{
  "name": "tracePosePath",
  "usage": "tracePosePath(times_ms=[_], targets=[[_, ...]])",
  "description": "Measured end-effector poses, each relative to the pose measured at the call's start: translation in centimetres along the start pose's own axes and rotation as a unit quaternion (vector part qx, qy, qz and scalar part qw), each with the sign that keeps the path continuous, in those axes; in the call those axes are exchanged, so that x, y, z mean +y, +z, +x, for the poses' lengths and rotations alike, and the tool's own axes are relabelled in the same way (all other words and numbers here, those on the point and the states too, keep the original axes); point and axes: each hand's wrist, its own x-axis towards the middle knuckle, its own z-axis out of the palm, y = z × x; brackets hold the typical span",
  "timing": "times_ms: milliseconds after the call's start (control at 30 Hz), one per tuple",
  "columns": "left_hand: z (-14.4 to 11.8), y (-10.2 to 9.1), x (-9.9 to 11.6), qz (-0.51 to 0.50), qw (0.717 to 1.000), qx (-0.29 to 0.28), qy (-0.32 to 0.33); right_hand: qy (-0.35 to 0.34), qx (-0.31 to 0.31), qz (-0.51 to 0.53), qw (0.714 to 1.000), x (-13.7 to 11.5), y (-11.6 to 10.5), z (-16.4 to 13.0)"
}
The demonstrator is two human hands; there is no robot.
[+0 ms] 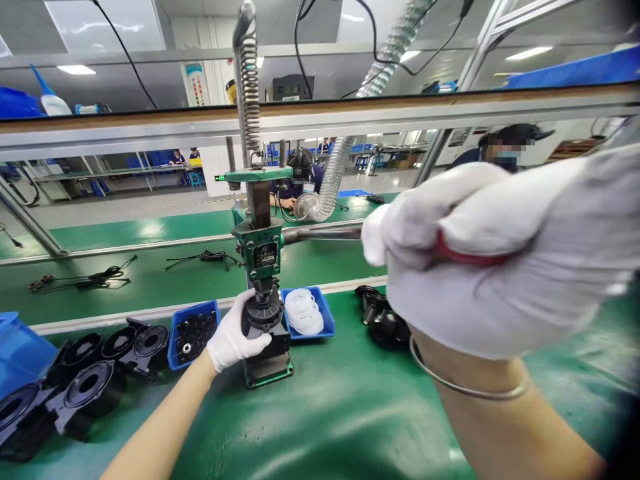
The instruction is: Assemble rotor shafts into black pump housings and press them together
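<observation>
Your left hand [233, 340] steadied the black round part [263, 312] seated under the ram of the hand press [259, 247], grip curled against it; your right hand [480, 260], fully closed, gripped the red-handled lever [325, 231]. Pulling smoothly with fingers clear of the ram served best.

Left hand [235, 337] on black part [263, 312] under green press [260, 247], right hand [480, 260] around lever [325, 232].

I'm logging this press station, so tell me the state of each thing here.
Green hand press: upright, lever gripped.
Black round plastic part: seated under the ram, held.
Left hand: gloved, around the part.
Right hand: gloved, shut on red-handled lever.
Blue tray of white rings: partly filled.
</observation>
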Motion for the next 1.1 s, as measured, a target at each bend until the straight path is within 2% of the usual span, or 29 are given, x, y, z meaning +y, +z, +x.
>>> tracePosePath(times_ms=[67, 200, 367, 433, 533, 567, 667, 733, 800, 900, 933, 1000, 1100], targets=[[0.0, -0.1, 0.2, 0.012, 1.0, -0.005, -0.002, -0.042, 0.034, 0.029, 0.998, 0.1, 0.4, -0.3], [-0.1, -0.2, 0.5, 0.033, 0.999, -0.005, -0.007, -0.034, 0.032, 0.029, 0.998, 1.0, 0.8, -0.3], [-0.2, -0.5, 0.4, 0.045, 0.999, -0.017, -0.015, -0.067, 0.123, 0.024, 0.99, 0.5, 0.6, -2.5], [-0.1, -0.7, 0.4, 0.048, 0.998, -0.023, -0.018, -0.042, 0.097, 0.025, 0.994, 0.4, 0.5, -1.6], [0.1, -1.0, 0.4, 0.05, 0.998, -0.034, -0.02, 0.039, -0.007, 0.026, 0.999, 0.4, 0.3, -0.1], [0.2, -1.1, 0.3, 0.049, 0.998, -0.037, -0.021, 0.035, -0.014, 0.03, 0.999, 0.6, 0.3, -0.2], [0.2, -1.1, 0.3, 0.043, 0.998, -0.039, -0.025, -0.066, 0.091, 0.042, 0.993, 1.1, 0.2, -2.6], [0.1, -1.1, 0.4, 0.039, 0.998, -0.041, -0.028, -0.104, 0.146, 0.034, 0.983, 1.3, 0.2, -4.2], [0.1, -1.2, 0.4, 0.038, 0.998, -0.045, -0.028, -0.099, 0.121, 0.029, 0.987, 1.2, 0.0, -4.7], [0.1, -1.3, 0.4, 0.035, 0.998, -0.047, -0.026, -0.037, 0.016, 0.043, 0.998, 0.6, -0.5, -4.0], [0.0, -1.3, 0.3, 0.033, 0.998, -0.048, -0.026, -0.026, 0.001, 0.044, 0.999, 0.5, -0.6, -4.0], [0.0, -1.3, 0.2, 0.025, 0.998, -0.049, -0.025, -0.038, 0.034, 0.031, 0.998, 0.3, -0.6, -4.7], [-0.1, -1.4, 0.2, 0.012, 0.998, -0.056, -0.027, -0.099, 0.114, 0.026, 0.988, 0.7, -0.3, -5.9]])
